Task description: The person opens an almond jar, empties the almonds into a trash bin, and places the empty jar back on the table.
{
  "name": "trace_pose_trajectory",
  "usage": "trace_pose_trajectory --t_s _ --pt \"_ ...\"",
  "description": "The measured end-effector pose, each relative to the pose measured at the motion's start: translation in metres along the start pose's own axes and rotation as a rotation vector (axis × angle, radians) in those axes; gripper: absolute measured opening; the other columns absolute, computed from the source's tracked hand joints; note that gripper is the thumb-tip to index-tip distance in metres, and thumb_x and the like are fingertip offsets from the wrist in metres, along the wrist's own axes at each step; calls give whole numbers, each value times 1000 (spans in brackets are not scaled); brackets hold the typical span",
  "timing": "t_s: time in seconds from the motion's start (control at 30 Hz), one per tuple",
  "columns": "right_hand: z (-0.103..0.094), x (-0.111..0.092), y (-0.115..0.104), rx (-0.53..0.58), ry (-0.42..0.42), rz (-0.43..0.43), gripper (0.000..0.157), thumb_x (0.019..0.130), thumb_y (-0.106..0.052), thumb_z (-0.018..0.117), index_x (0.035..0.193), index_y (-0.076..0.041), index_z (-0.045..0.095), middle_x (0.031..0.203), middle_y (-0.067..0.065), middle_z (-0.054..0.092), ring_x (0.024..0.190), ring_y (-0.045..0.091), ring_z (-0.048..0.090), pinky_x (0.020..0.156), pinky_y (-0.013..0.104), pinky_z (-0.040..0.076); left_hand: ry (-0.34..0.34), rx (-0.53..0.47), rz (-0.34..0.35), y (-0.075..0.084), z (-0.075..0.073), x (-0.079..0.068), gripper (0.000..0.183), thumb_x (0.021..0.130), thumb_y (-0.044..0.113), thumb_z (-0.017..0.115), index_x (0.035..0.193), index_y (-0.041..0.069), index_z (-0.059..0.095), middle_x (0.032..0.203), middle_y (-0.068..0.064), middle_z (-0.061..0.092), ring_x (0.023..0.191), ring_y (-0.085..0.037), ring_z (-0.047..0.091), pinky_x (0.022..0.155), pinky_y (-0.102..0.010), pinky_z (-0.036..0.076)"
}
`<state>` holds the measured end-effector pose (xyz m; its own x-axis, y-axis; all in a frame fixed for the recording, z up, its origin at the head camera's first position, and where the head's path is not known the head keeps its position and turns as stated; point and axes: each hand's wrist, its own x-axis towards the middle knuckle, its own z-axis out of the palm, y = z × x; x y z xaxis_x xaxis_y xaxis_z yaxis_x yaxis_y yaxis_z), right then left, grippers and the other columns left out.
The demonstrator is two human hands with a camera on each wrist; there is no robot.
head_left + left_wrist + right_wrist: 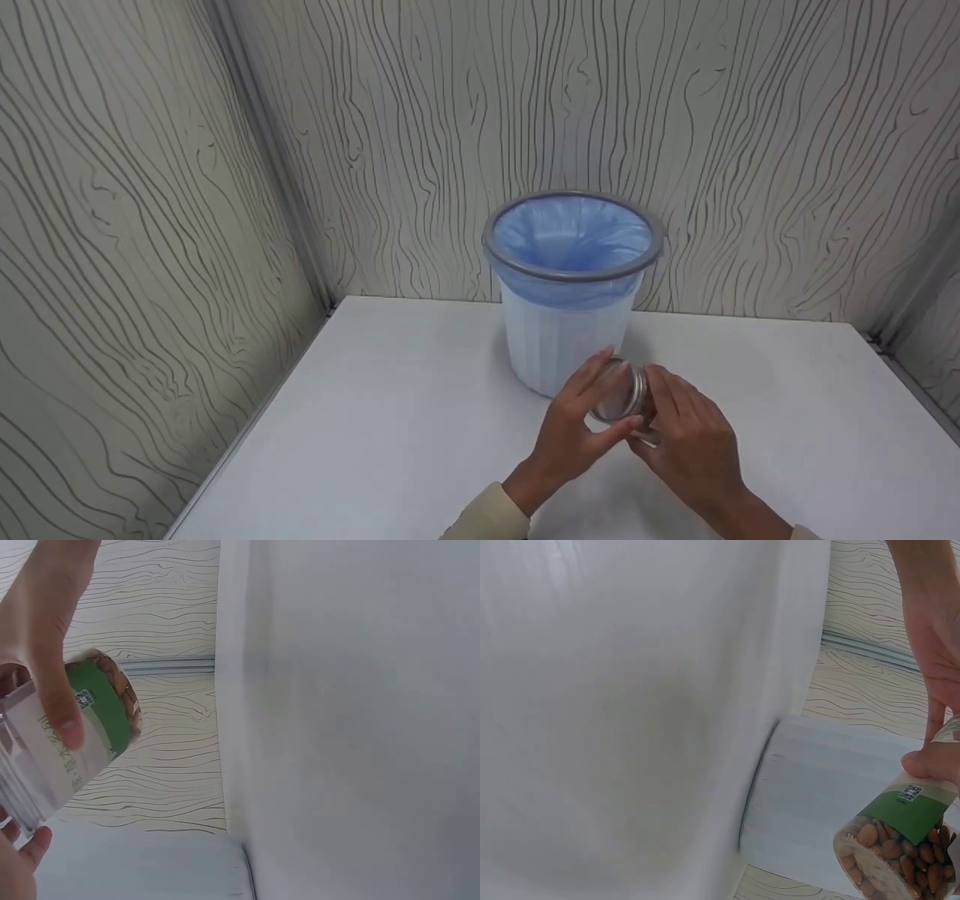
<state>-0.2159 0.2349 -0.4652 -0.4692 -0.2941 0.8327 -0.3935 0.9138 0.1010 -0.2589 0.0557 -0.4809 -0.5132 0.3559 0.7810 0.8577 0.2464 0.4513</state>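
A clear plastic jar of brown, almond-like nuts (pixel 896 855) is held tilted between both hands, above the front of the table. It bears a green and white label (pixel 112 720). My left hand (pixel 566 431) grips the clear round lid (pixel 615 397), with fingers and thumb spread about its edge. My right hand (pixel 694 431) holds the jar body from the other side and hides most of it in the head view. In the left wrist view its thumb lies across the label. The nuts show at the jar's bottom end.
A white waste bin (pixel 562 337) lined with a blue bag (pixel 574 232) stands just beyond the hands, a grey ring around its top. It is on a white table (pixel 390 420). Wood-patterned panels (pixel 420 150) enclose the back and sides.
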Motion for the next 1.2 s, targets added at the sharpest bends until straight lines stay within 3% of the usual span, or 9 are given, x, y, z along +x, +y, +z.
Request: trace_pose_trajectory --t_s 0.37,0.6,0.93,1.2 --pt "-1 1 -1 24 -6 8 99 52 -26 100 135 7 58 120 24 67 100 42 70 78 56 58 35 17 -67 9 0 2 59 97 39 70 151 26 49 158 1 42 145 -19 41 108 -33 44" --pt "-1 1 -1 11 -5 7 99 51 -27 100 134 7 58 118 24 67 99 41 70 77 54 59 58 105 -42 13 0 2 59 97 35 72 149 17 52 155 -8 47 141 -25 47 106 -34 47" --pt "0 0 0 13 -11 18 97 52 -24 100 134 7 57 119 23 67 99 41 69 76 55 59 71 122 -110 21 1 5 58 96 40 72 147 19 55 153 -6 48 140 -24 49 104 -36 49" --pt "-2 0 2 26 -11 33 100 51 -26 101 135 7 57 120 24 67 100 41 69 77 55 58 37 73 -53 10 0 -1 68 94 40 74 153 21 47 160 -5 40 145 -22 41 108 -36 46"
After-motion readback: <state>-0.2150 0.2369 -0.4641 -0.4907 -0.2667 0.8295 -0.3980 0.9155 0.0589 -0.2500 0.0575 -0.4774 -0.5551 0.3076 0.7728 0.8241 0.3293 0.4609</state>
